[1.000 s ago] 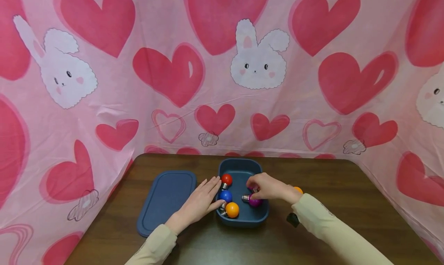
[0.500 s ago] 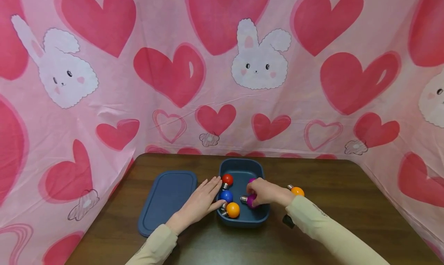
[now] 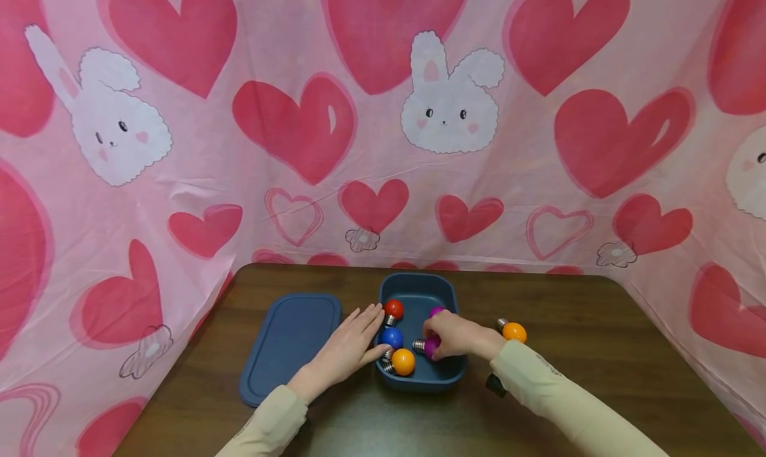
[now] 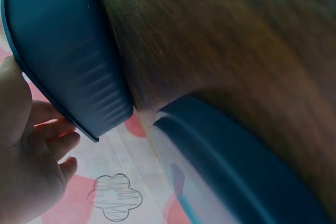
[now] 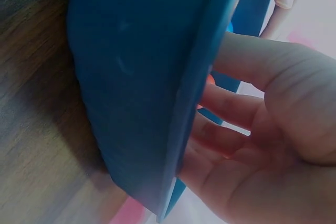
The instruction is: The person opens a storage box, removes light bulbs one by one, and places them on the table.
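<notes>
A dark blue rectangular box (image 3: pixel 416 379) stands on the table, holding small coloured light bulbs. On its left side are a red bulb (image 3: pixel 393 308), a blue bulb (image 3: pixel 392 338) and an orange bulb (image 3: pixel 403 362). My left hand (image 3: pixel 342 354) rests on the left rim with fingers extended. Over the right rim reaches my right hand (image 3: pixel 456 335), its fingers inside the box pinching a purple light bulb (image 3: pixel 431 347) whose metal base points left. Behind those fingers another purple bulb (image 3: pixel 437 311) partly shows. In the right wrist view the box wall hides the fingertips.
The matching blue lid (image 3: pixel 293 344) lies flat on the table, left of the box. Another orange bulb (image 3: pixel 514 332) lies on the table to the right, beside the right forearm. A black object (image 3: pixel 495 384) shows under the right sleeve. A pink patterned cloth hangs behind.
My right hand has lowered onto the nearer purple bulb, which has shifted slightly left. The farther purple bulb is now out of my fingers' cover. My left hand stays on the rim.
</notes>
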Tool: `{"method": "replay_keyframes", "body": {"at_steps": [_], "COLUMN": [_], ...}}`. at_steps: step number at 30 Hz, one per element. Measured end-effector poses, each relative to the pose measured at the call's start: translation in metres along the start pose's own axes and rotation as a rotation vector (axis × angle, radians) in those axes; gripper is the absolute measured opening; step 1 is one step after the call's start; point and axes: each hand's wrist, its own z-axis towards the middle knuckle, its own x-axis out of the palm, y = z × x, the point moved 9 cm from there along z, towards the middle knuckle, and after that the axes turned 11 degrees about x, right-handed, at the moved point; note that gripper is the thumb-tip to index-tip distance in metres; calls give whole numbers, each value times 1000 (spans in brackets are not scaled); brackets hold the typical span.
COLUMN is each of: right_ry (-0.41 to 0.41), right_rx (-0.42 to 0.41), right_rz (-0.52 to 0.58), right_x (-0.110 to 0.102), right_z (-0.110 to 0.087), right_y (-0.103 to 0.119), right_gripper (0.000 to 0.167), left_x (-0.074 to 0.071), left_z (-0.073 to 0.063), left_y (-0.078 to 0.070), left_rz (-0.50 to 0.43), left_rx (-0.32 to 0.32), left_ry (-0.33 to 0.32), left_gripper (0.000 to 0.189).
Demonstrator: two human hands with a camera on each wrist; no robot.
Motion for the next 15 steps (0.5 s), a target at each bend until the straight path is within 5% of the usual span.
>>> {"method": "replay_keyframes", "body": {"at_steps": [15], "right_ry": [-123], "right_rx": [-20], "right_rz": [65], "right_x": [-25], "right_z": [-17], "right_y": [-5], "right_gripper": [31], "left_x": [3], "left_z": [2], "left_y": [0], "left_rz": [0], "left_rx": [-11], "left_ry": [25], "left_gripper": [67]}}
